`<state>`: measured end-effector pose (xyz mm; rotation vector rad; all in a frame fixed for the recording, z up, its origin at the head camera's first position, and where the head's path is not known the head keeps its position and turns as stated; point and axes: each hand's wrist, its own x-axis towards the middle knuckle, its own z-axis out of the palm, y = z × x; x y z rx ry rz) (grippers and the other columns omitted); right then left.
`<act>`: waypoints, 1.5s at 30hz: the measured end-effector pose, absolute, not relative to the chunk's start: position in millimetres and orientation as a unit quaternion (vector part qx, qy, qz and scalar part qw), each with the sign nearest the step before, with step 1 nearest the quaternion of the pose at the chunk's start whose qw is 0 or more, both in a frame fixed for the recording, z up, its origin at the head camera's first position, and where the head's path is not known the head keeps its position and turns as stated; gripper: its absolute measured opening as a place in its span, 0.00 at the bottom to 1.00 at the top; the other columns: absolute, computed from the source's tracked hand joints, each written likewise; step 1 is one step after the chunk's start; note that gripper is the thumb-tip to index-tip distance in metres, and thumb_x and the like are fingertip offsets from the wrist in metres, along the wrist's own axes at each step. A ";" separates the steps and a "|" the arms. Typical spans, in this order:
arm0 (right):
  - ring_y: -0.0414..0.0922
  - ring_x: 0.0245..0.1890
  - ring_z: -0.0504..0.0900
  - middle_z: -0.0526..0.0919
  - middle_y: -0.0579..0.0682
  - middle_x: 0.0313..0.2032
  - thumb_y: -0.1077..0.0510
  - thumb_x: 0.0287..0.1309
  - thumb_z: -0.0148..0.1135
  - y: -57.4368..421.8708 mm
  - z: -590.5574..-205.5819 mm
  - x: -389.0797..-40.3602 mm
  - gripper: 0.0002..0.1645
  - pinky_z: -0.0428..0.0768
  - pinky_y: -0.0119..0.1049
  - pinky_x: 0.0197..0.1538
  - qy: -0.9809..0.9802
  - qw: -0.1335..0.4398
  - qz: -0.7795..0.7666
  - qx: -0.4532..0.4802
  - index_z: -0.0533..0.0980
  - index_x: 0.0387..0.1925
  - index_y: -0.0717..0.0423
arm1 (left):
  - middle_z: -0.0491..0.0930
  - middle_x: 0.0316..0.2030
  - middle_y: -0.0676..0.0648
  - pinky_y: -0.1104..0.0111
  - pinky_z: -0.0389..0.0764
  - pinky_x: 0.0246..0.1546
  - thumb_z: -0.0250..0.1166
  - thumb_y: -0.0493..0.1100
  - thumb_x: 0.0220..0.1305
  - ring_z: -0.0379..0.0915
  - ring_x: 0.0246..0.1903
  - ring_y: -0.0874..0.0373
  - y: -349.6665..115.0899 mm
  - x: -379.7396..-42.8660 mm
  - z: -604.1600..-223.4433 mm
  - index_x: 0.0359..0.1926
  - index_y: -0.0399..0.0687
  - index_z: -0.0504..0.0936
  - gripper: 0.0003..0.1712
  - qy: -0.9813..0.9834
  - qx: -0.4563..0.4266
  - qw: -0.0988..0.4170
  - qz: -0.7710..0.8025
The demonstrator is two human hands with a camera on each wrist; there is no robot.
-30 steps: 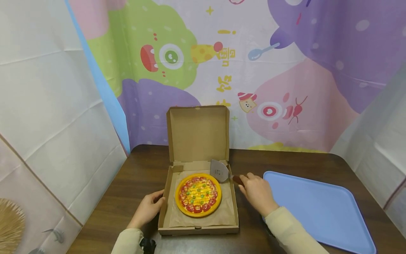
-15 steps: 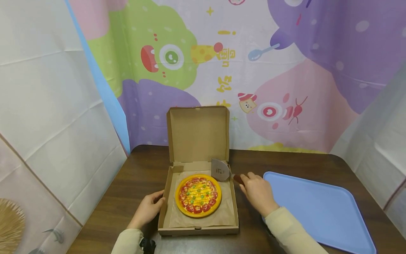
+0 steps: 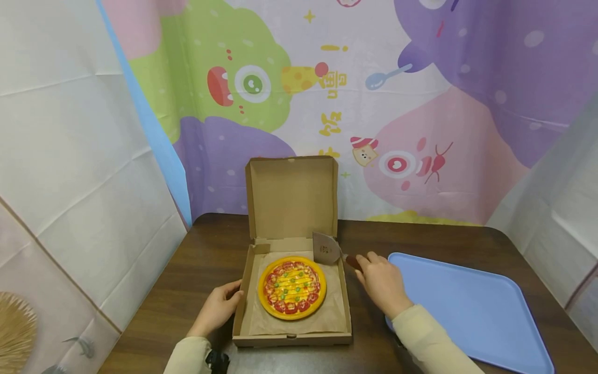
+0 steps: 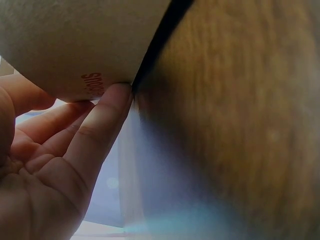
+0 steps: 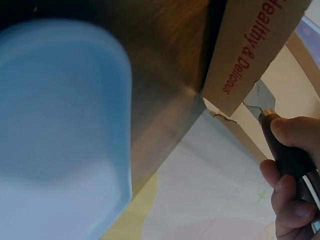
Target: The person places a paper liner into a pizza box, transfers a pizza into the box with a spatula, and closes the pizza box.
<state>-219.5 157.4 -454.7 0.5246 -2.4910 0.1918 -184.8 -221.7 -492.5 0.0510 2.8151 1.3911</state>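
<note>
An opened cardboard pizza box (image 3: 292,340) holds a round toy pizza (image 3: 293,288) with a yellow rim, lying on brown paper. My left hand (image 3: 217,307) touches the box's left wall from outside; the left wrist view shows its fingers (image 4: 92,132) fairly straight, tips against the cardboard. The right hand (image 3: 382,284) grips the dark handle (image 5: 287,155) of a pizza server (image 3: 326,249) over the box's right wall. Its metal blade is tilted above the box's back right corner, behind and right of the pizza. Whether the blade touches the pizza's rim, I cannot tell.
A light blue tray (image 3: 472,306) lies on the dark wooden table (image 3: 175,291) to the right, partly under the right forearm. The box lid (image 3: 293,197) stands upright at the back, before a cartoon-printed curtain (image 3: 299,124).
The pizza server's blade has shifted slightly right and back, away from the pizza, with the right hand moving a little the same way. The left hand, box and pizza have stayed put.
</note>
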 end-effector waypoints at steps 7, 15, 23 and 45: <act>0.50 0.22 0.79 0.82 0.51 0.29 0.53 0.48 0.75 160.9 -445.1 -216.9 0.17 0.77 0.45 0.24 -0.952 0.230 0.137 0.147 0.85 0.40 0.55 | 0.80 0.54 0.33 0.52 0.78 0.56 0.58 0.35 0.68 0.77 0.55 0.43 -221.9 -184.4 -492.2 0.60 0.28 0.75 0.22 0.897 0.014 0.001 0.441; 0.49 0.27 0.82 0.86 0.53 0.32 0.51 0.53 0.72 172.5 -429.1 -213.6 0.16 0.77 0.45 0.30 -0.960 0.165 0.188 0.125 0.85 0.41 0.56 | 0.80 0.54 0.33 0.51 0.77 0.57 0.58 0.36 0.68 0.76 0.56 0.43 -222.1 -184.6 -491.6 0.60 0.28 0.75 0.22 0.898 0.016 0.003 0.440; 0.41 0.23 0.76 0.87 0.50 0.31 0.50 0.56 0.69 196.4 -414.1 -207.0 0.15 0.72 0.37 0.26 -0.964 0.114 0.221 0.096 0.85 0.41 0.55 | 0.80 0.55 0.33 0.51 0.77 0.56 0.58 0.35 0.69 0.76 0.56 0.43 -221.5 -184.4 -491.9 0.60 0.28 0.74 0.22 0.897 0.016 0.004 0.442; 0.39 0.20 0.70 0.84 0.46 0.24 0.47 0.58 0.67 294.0 -402.8 -175.2 0.17 0.65 0.32 0.22 -0.973 0.078 0.210 0.058 0.86 0.36 0.57 | 0.81 0.54 0.33 0.52 0.78 0.55 0.58 0.35 0.68 0.77 0.55 0.43 -221.2 -184.2 -490.4 0.60 0.28 0.75 0.22 0.897 0.011 0.003 0.441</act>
